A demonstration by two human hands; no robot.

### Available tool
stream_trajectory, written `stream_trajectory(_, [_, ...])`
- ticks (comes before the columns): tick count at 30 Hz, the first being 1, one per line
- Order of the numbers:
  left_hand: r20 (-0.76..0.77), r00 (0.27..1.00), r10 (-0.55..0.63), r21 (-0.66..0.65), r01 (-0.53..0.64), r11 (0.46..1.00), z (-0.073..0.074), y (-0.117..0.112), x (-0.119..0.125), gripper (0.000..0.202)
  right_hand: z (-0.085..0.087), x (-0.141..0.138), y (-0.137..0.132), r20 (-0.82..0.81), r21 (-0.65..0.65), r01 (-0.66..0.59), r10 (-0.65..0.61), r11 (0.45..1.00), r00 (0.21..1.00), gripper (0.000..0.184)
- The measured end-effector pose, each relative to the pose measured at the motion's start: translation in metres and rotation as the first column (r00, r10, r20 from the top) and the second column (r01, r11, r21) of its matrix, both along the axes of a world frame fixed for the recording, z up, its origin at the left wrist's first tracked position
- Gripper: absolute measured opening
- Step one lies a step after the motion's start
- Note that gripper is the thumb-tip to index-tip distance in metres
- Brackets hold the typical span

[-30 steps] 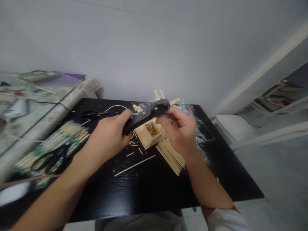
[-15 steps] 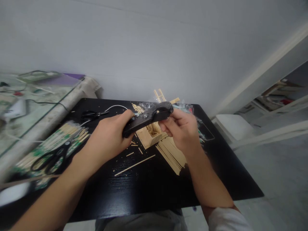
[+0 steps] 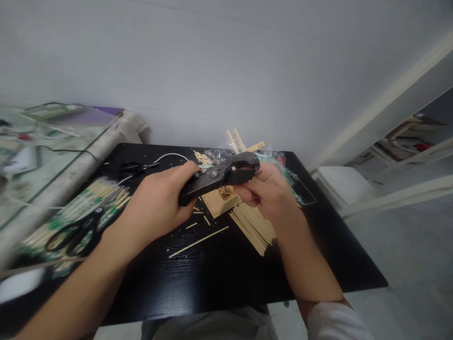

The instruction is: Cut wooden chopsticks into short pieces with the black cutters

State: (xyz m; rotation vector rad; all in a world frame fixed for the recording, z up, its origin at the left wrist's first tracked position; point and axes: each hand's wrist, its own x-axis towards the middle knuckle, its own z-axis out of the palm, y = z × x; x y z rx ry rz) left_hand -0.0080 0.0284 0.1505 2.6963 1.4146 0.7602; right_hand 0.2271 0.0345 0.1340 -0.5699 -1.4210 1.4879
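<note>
My left hand (image 3: 159,200) is wrapped round the dark handle of a black cutter with a curved, hooked jaw (image 3: 215,177), held in the air above the table. The hooked end points right, toward my right hand (image 3: 279,193). My right hand's fingers are curled in a pinch right by the jaw. Whatever they hold, if anything, is hidden. Behind and below the cutter stands a small wooden box-like model (image 3: 217,205), partly covered by it. Thin wooden sticks (image 3: 249,231) lie in a flat bundle below my right hand.
One loose stick (image 3: 198,242) and short offcuts lie on the black table (image 3: 219,283). Black scissors (image 3: 83,231) rest on packed sticks at left, with another black-handled tool (image 3: 136,167) farther back. Clear plastic wrapping (image 3: 272,158) and a stick frame (image 3: 235,139) are at the back.
The cutter's jaw end has shifted slightly to the right. My right hand has moved a little right with it, and my left hand keeps its grip.
</note>
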Motion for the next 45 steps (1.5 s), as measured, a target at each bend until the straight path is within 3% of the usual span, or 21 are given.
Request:
stream_trajectory(8, [0.004,1.000,-0.004,-0.021,0.004,1.000,-0.001,-0.001,-0.002,0.012,0.001,-0.002,0.002,-0.034,-0.044,-0.074,0.072,0.996,0.997,0.032])
stream_trajectory(17, [-0.060,0.998,0.012,0.003,-0.012,1.000,0.001,0.001,-0.003,0.010,-0.002,0.000,0.004,-0.016,-0.052,-0.042,0.041,0.998,0.999,0.025])
stream_trajectory(22, [-0.096,0.993,0.068,-0.014,-0.069,0.997,0.003,0.002,-0.001,0.010,-0.001,-0.004,0.002,0.002,0.054,0.108,-0.109,0.993,0.994,0.016])
stream_trajectory(26, [-0.087,0.987,0.136,-0.023,-0.138,0.990,0.003,0.000,0.002,0.016,0.002,-0.012,-0.004,-0.011,0.135,0.333,-0.335,0.933,0.942,0.018])
stream_trajectory(29, [-0.066,0.985,0.159,-0.031,-0.161,0.986,0.003,0.000,0.002,0.019,0.003,-0.014,-0.006,0.017,0.175,0.420,-0.430,0.890,0.903,0.018])
stream_trajectory(35, [-0.058,0.980,0.188,-0.033,-0.190,0.981,0.004,0.003,0.000,0.014,0.006,-0.011,-0.008,0.068,0.229,0.490,-0.515,0.841,0.854,0.016])
stream_trajectory(45, [-0.060,0.980,0.191,-0.051,-0.194,0.980,0.006,0.002,0.000,0.015,0.004,-0.013,-0.008,0.051,0.253,0.466,-0.493,0.848,0.869,0.022])
